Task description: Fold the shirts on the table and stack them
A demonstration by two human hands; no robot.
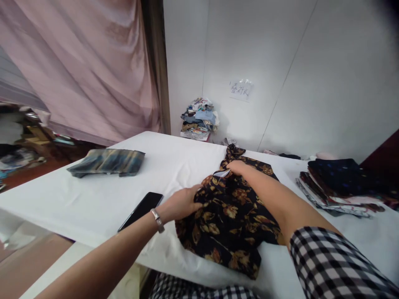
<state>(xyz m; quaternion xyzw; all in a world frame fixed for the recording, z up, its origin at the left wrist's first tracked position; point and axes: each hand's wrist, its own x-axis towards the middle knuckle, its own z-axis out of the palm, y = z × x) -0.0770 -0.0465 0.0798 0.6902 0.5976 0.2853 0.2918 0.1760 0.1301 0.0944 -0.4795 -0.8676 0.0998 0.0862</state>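
A black shirt with a gold and brown floral print lies rumpled across the table's front edge, its lower part hanging slightly over. My left hand grips the shirt's left side, the fingers partly hidden in the cloth. Near the collar, my right hand is closed on the fabric, next to a small white patch that looks like a label or lining. One sleeve is bunched up beyond my right hand. To the left of my left forearm lies a black phone, flat on the table.
A folded plaid garment lies on the left of the white-covered table. Folded clothes are stacked at the right. Behind the table, a heap of clothes stands by the wall, below and left of a paper sign. A pink curtain hangs left.
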